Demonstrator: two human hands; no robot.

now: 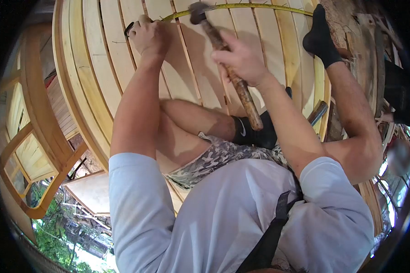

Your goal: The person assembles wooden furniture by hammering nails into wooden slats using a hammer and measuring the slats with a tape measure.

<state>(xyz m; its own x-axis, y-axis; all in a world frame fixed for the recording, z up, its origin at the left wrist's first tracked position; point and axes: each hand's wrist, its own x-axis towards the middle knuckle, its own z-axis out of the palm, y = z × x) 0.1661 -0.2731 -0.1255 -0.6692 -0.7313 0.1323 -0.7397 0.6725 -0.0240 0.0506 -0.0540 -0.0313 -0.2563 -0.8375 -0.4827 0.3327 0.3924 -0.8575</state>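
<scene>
My right hand (243, 61) is wrapped round the wooden handle of a hammer (242, 93); the blurred head is raised at the top, near a yellow tape measure (250, 6). The tape runs in a curve across the pale wooden slats (205, 68). At the tape's left end, my left hand (149, 35) is closed on the dark tape case, which shows only in part beside the fingers.
My legs are folded on the slatted surface, with one black-socked foot (320, 32) at its right edge. A dark cylindrical tool (318, 113) lies by my knee. Wooden furniture frames (43, 113) stand at the left. Part of another person shows at the far right.
</scene>
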